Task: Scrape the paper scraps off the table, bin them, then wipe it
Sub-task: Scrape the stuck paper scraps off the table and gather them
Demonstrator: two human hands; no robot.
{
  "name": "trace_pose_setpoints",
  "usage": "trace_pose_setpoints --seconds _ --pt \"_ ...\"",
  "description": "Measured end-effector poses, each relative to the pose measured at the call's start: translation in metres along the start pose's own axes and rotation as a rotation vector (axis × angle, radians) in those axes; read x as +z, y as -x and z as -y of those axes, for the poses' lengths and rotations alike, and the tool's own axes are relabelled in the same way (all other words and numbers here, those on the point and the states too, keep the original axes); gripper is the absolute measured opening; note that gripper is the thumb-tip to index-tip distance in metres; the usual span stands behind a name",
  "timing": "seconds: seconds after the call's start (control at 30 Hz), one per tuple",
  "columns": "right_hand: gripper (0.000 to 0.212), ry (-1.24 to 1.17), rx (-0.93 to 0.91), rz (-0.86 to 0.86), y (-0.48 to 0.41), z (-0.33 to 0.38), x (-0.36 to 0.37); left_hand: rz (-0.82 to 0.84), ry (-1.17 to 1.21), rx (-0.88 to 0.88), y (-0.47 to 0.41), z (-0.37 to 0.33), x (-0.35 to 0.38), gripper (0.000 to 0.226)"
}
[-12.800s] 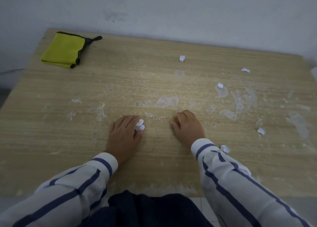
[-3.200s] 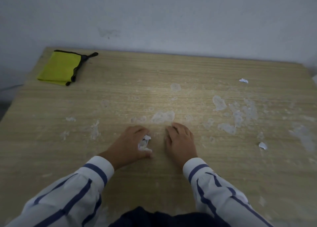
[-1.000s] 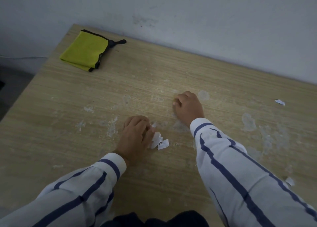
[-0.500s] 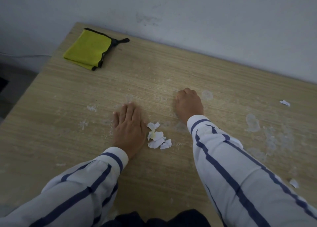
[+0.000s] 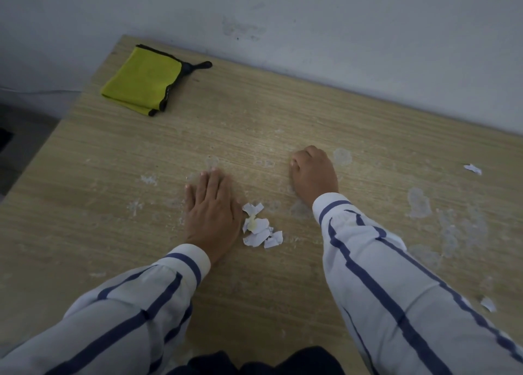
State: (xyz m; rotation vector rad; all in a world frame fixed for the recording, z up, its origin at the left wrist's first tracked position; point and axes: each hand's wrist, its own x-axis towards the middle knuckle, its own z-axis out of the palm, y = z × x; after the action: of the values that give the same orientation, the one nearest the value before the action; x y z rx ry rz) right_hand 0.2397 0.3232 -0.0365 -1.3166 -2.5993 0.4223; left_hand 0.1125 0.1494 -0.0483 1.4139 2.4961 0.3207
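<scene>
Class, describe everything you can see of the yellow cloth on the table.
The yellow cloth is soft-looking fabric, folded into a rough rectangle with layered edges showing at its near side. Black trim runs along one edge, ending in a small black loop pointing toward the wall. It lies flat at the far left corner of the wooden table, untouched, well away from both hands.

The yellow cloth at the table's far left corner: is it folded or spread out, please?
Folded. The yellow cloth with black trim lies as a compact rectangle, stacked layers showing along its near edge, on the wooden table.

White torn paper scraps (image 5: 261,228) — heaped mid-table (image 5: 113,204), yellow-stained.
</scene>
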Motion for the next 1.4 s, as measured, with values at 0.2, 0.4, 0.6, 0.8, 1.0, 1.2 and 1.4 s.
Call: trace_pose_setpoints --seconds 0.2,0.4,0.6,0.8,1.0,1.2,1.4 --pt "0.015 -0.064 0.119 -0.007 -0.010 0.004 -0.001 -0.011 0.030 -0.007 0.001 0.000 -0.001 0.055" --pt "0.019 -0.262 0.280 0.056 -0.017 0.004 -0.014 -0.004 0.026 -0.002 0.000 0.000 -0.001 0.055" --pt "0.021 -0.826 0.563 0.141 0.003 0.014 -0.031 0.004 0.023 -0.007 -0.001 -0.002 -0.003 0.055" --pt "0.020 -0.999 0.557 0.308 0.055 0.034 -0.031 0.019 0.012 -0.003 0.000 -0.003 -0.005 0.055" --pt "0.020 -0.604 0.315 0.213 0.106 0.053 -0.018 0.023 0.044 0.048 0.006 0.003 -0.006 0.054" --pt "0.021 -0.176 -0.018 0.018 0.129 0.062 0.013 0.029 0.014 0.111 0.014 0.009 -0.005 0.056" --pt "0.028 -0.014 -0.130 0.064 0.130 0.067 0.011 0.019 0.000 0.133 0.016 0.012 -0.003 0.054"
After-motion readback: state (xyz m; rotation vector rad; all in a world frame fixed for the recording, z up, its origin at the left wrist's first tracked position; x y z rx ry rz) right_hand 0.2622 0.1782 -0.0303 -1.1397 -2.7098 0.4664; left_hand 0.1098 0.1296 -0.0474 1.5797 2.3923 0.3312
